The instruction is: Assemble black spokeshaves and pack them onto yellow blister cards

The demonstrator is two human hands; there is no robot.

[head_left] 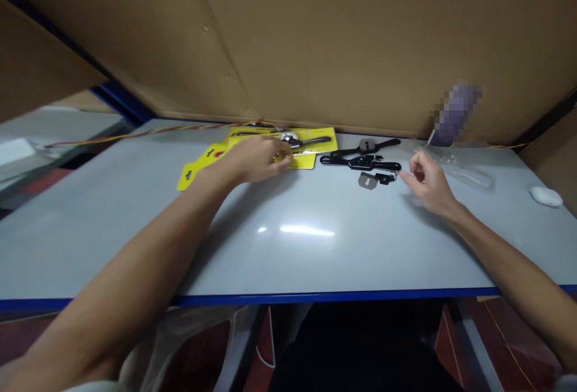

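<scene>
— First entry?
— Brown board wall (360,43), running along the rear of a grey table (378,260) with blue edging (315,298).
— Next?
— Second grey surface (81,122), beyond at left.
— Underneath?
— Reddish floor (198,347).
— Lighting?
— Elongated white glare (307,231) on the grey table.

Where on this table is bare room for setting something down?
One free patch lies between the left forearm and right forearm, bordered by the black tools behind and the blue edge in front. Another lies left of the yellow cards and left forearm. It is crowded around the left hand and right hand.
</scene>
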